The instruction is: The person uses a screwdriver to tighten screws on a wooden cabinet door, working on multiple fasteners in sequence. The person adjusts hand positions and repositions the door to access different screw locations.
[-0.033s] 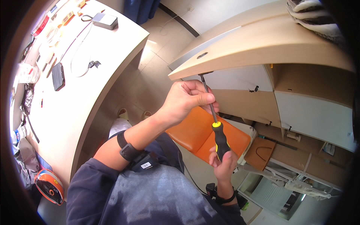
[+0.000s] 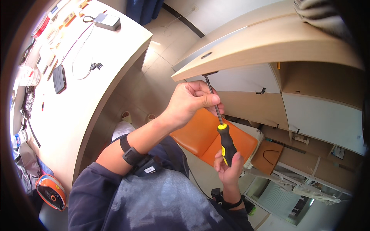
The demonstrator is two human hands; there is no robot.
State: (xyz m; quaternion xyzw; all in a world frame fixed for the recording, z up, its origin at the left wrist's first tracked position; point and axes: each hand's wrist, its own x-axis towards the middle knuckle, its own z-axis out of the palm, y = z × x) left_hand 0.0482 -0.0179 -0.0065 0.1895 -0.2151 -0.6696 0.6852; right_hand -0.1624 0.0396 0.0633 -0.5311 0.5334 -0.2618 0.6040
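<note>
A screwdriver (image 2: 226,140) with a black and yellow handle slants upward in front of me. My left hand (image 2: 194,99) pinches its metal shaft between thumb and fingers, a little below the tip. Lower down, my right hand (image 2: 230,168) grips the butt of the handle with thumb and fingertips. The upper end of the shaft meets a small dark fitting (image 2: 210,73) under the edge of a light wood panel (image 2: 239,57). How the tip sits in that fitting is too small to tell.
Beneath my hands stands an orange chair (image 2: 200,134). On the left, a white table (image 2: 77,115) carries a black phone-shaped case (image 2: 59,79), a grey box with a strap (image 2: 107,21) and a cable. Cabinets with white doors (image 2: 322,119) line the right.
The screwdriver handle has turned slightly, showing more of its yellow patch. Both hands keep nearly the same places, and the whole view has shifted a few pixels.
</note>
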